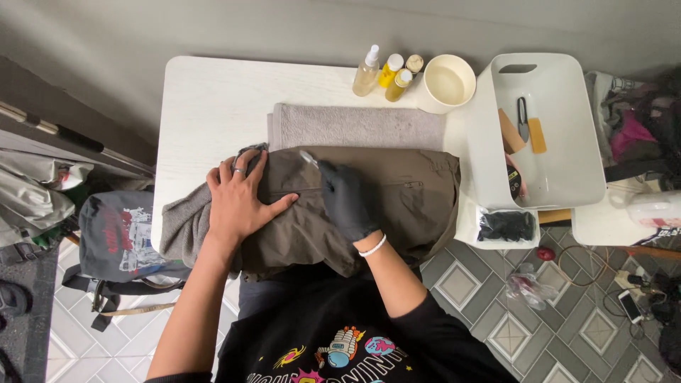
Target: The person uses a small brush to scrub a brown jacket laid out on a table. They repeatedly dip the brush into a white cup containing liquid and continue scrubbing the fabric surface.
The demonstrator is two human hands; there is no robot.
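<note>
The left hand is bare, with a ring on one finger, and it lies flat with the fingers spread on the olive-brown garment, a little left of the frame centre. It presses the cloth down and grasps nothing. The right hand wears a black glove and a white bracelet at the wrist. It is closed around a small clear tool, whose tip points to the upper left and touches the garment near a zip line.

The garment lies across the lower middle of the white table, on top of a grey towel. Above the towel, at the top centre, stand some small bottles and beside them a cream bowl. At the right is a white tray with a few small tools inside. Below the tray a small white box holds something black.
</note>
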